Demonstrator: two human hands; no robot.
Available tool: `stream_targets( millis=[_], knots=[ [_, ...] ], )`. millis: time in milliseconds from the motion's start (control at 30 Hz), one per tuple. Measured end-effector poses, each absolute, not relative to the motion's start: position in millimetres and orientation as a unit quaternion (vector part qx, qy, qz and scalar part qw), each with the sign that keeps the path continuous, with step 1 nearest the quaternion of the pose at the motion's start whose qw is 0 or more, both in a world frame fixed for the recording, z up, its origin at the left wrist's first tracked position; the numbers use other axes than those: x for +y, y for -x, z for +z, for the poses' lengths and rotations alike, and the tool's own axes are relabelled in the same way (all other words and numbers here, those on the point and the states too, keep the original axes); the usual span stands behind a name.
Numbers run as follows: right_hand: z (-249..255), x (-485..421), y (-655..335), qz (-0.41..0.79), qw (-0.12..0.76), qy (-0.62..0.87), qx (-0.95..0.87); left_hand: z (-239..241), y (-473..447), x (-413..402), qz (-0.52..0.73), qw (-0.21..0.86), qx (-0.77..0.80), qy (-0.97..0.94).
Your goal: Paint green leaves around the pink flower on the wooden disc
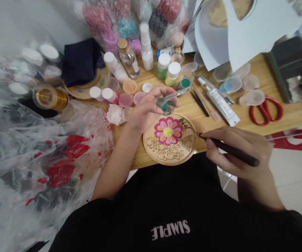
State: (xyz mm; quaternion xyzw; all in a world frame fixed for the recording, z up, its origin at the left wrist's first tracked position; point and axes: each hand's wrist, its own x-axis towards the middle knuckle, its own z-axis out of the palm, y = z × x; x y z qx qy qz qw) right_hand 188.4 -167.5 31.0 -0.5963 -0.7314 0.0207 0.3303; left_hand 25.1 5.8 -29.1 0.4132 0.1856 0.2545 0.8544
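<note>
while tweezers (pixel 199 103) lie nearby, left fingers (pixel 153 92) grip a cup (pixel 169 106), right fingers (pixel 220 134) a tool (pixel 232 151).

By a round tan disc (pixel 170 148) with a pink flower (pixel 168 131), the left hand (pixel 149 108) holds a small clear plastic cup (pixel 168 107), the right hand (pixel 241 145) a slim dark-handled tool (pixel 230 151), its tip near dark-green leaves (pixel 182 123).

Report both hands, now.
Left hand: closed around a small clear cup with its lid open.
Right hand: closed on a dark-handled tool, its tip near the painted flower.
</note>
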Motion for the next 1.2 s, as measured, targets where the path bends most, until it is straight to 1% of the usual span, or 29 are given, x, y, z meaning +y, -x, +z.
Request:
stream_targets(
  millis=[333,733,1033,1200],
  knots=[
    [29.6,-172.2,-185.4,0.062,0.328,0.617,-0.713,-21.5,-27.5,3.8,0.265,0.864,0.184,-0.387],
    [28.2,-170.7,-185.5,0.038,0.338,0.612,-0.714,-26.1,-26.3,5.6,0.265,0.856,0.174,-0.409],
    [26.4,-172.7,-185.9,0.049,0.337,0.610,-0.715,-27.3,-24.9,6.0,0.260,0.846,0.198,-0.422],
    [26.6,-173.4,-185.4,0.046,0.335,0.620,-0.708,-27.4,-25.3,5.9,0.263,0.853,0.175,-0.415]
  ],
)
